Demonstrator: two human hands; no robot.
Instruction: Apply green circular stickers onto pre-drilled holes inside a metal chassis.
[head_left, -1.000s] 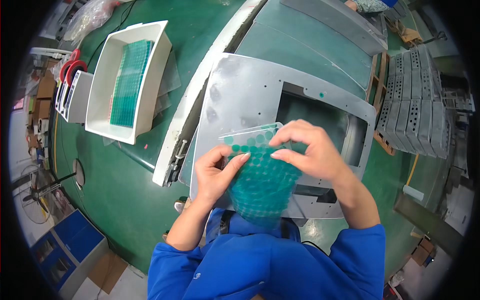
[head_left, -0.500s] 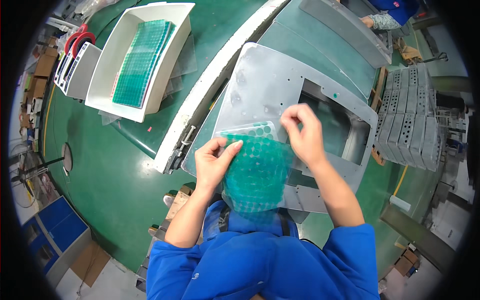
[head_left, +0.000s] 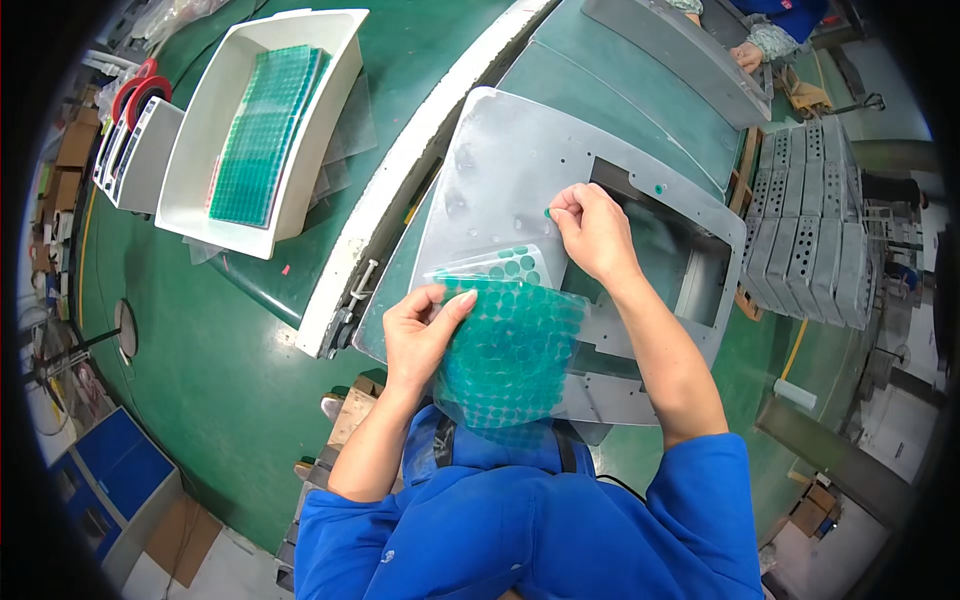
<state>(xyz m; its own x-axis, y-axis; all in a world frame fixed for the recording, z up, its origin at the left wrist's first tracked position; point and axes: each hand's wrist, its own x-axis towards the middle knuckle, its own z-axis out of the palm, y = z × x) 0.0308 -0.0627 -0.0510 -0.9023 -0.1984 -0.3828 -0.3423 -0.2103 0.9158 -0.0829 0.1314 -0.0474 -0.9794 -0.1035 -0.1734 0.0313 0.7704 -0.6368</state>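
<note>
My left hand [head_left: 418, 335] pinches the upper left edge of a clear sheet of round green stickers [head_left: 510, 350], which hangs in front of my body. Behind its top edge, a second sheet with green dots [head_left: 515, 264] lies on a grey metal panel [head_left: 500, 150]. Over that panel, left of its rectangular opening, my right hand [head_left: 597, 232] is closed with thumb and forefinger together. A small green round sticker [head_left: 548, 213] shows at those fingertips. Another green dot [head_left: 659, 189] sits on the panel's far right part, beside the opening.
A white bin [head_left: 340, 60] with stacked green sticker sheets [head_left: 262, 130] stands at the far left, beside red tape rolls [head_left: 140, 95]. Stacked grey metal parts [head_left: 805, 220] stand at the right. Another person's hand [head_left: 747, 56] is at the far right, by a curved metal part [head_left: 670, 50].
My right hand has moved away from the sticker sheet, up and slightly left over the panel, and a green dot now shows at its fingertips. My left hand still holds the sheet.
</note>
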